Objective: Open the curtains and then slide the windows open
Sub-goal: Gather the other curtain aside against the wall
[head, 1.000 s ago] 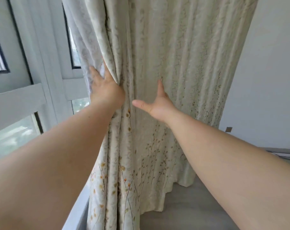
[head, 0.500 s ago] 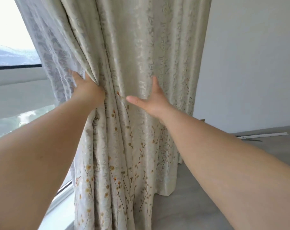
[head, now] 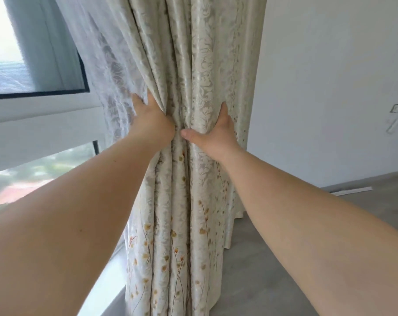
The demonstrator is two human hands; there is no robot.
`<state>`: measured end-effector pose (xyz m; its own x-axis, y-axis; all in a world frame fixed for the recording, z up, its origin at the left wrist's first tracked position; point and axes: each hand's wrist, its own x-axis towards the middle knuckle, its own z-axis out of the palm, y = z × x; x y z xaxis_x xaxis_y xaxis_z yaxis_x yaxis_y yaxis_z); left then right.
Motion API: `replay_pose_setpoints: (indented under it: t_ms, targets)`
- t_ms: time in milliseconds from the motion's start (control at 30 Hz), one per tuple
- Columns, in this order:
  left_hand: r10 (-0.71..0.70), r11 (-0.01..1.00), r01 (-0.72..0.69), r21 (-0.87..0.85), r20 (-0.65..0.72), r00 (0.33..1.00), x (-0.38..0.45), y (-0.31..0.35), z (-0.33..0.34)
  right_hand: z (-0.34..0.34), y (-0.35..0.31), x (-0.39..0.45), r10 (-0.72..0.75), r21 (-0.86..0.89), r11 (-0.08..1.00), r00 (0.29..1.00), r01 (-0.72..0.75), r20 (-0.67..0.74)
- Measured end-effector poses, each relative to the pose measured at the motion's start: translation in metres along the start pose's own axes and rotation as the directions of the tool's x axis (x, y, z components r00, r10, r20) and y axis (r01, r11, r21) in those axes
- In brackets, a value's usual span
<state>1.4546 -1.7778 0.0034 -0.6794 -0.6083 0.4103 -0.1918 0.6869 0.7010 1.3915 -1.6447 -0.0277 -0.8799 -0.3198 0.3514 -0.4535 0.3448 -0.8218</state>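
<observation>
A cream curtain [head: 202, 53] with a floral print hangs bunched into a narrow column in the middle of the head view. A white lace sheer [head: 107, 55] hangs on its left side. My left hand [head: 151, 120] grips the left folds, fingers buried in the fabric where the sheer meets the curtain. My right hand [head: 213, 133] presses against the right side of the bunch, thumb pointing left and fingers wrapped round behind. The two hands nearly touch. The window [head: 31, 65] with its dark-edged frame is uncovered at the left.
A white wall [head: 330, 87] stands right of the curtain, with a small fitting [head: 395, 117] on it. Grey floor [head: 284, 258] spreads below at the right, with a pale strip [head: 353, 191] lying along the wall base. A white sill band [head: 45, 131] crosses the window.
The curtain has been gathered rightward toward the wall into a tighter bunch. My hands have come closer together, and more of the window shows at the left.
</observation>
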Motion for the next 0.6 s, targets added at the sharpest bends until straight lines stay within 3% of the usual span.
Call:
replay_pose_setpoints:
  t_ms: [167,433,600]
  targets:
    - [0.146,0.989,-0.145,-0.016,0.024,0.989,0.065,0.018,0.068,-0.016,0.040,0.085,0.014,-0.044,0.999,0.996,-0.018,-0.090]
    - [0.263,0.965,-0.257,-0.055,0.185,0.947,0.180,0.052,0.181,-0.040,0.082,0.204,0.041,-0.044,0.998,0.977,-0.051,-0.211]
    - [0.414,0.904,-0.426,-0.029,0.310,0.856,0.229,0.063,0.254,-0.073,0.122,0.256,0.064,-0.036,0.996,0.954,-0.078,-0.293]
